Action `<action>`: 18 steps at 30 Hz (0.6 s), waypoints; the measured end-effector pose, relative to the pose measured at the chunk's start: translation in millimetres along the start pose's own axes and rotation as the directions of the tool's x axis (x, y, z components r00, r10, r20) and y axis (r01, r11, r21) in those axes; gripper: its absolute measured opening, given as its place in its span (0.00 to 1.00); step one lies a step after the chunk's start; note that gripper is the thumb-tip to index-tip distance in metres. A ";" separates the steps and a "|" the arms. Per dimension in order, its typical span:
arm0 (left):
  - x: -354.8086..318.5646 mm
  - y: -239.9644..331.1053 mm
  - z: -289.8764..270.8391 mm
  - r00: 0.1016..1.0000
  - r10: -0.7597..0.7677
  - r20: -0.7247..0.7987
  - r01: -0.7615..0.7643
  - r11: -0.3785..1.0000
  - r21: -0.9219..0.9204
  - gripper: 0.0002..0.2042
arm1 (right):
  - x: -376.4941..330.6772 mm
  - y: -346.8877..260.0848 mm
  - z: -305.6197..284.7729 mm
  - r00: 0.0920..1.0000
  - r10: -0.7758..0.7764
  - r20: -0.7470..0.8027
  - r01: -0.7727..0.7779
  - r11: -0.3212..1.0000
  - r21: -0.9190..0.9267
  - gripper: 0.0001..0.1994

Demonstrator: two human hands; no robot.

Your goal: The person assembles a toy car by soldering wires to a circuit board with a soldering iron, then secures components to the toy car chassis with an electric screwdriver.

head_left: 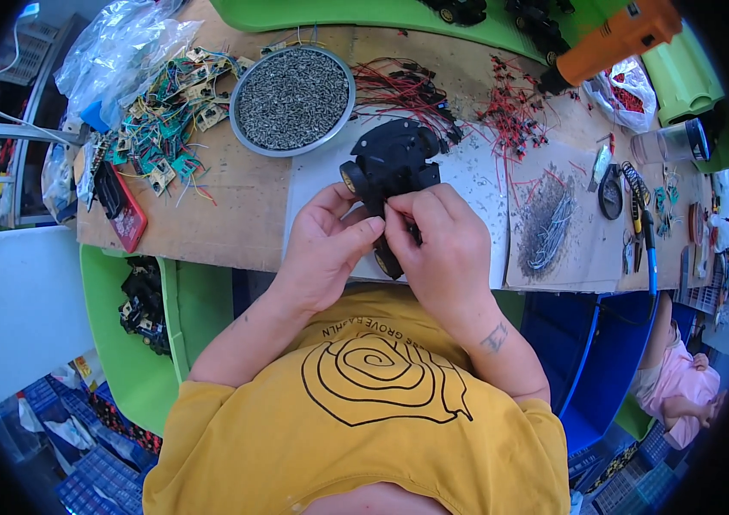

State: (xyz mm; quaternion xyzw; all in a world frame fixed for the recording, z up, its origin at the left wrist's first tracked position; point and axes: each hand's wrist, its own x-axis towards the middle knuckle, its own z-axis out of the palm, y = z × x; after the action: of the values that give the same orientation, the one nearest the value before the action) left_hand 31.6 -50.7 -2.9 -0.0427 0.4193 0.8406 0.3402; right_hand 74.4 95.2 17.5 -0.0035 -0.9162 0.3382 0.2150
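A black toy car chassis with yellow-hubbed wheels is held at the table's front edge, over a white sheet. My left hand grips its left side, fingers behind a wheel and thumb pointing across toward the other hand. My right hand is closed in a pinch against the chassis' near middle part. What lies between those fingertips is hidden, though a bit of red shows beside them. Just beyond the chassis stands a round metal bowl full of small screws.
Wired circuit boards heap at the left, near a red-edged phone-like object. Red and black wired parts lie at the back right under an orange power screwdriver. Solder wire, a blue-handled soldering iron and green bins surround me.
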 end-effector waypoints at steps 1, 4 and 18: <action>-0.4 0.5 0.0 1.000 -0.018 0.016 0.018 0.999 0.028 0.22 | 0.7 3.2 0.4 0.997 -0.064 -0.034 0.064 0.998 0.011 0.07; -2.2 5.4 7.0 0.999 -0.004 0.048 0.005 1.000 -0.012 0.23 | -0.2 16.7 0.9 0.992 -0.106 -0.070 0.112 0.990 0.091 0.10; 20.9 50.0 20.7 0.885 0.466 -0.002 -0.442 0.840 0.316 0.12 | -21.3 37.3 -33.5 0.806 0.496 0.322 -0.529 0.849 0.017 0.07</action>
State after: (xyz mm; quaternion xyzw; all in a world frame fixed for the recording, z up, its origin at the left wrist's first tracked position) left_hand -10.4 -45.2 36.7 0.0782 0.5559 0.8193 0.1169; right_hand 101.9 141.4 8.8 -0.1869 -0.8839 0.4278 -0.0289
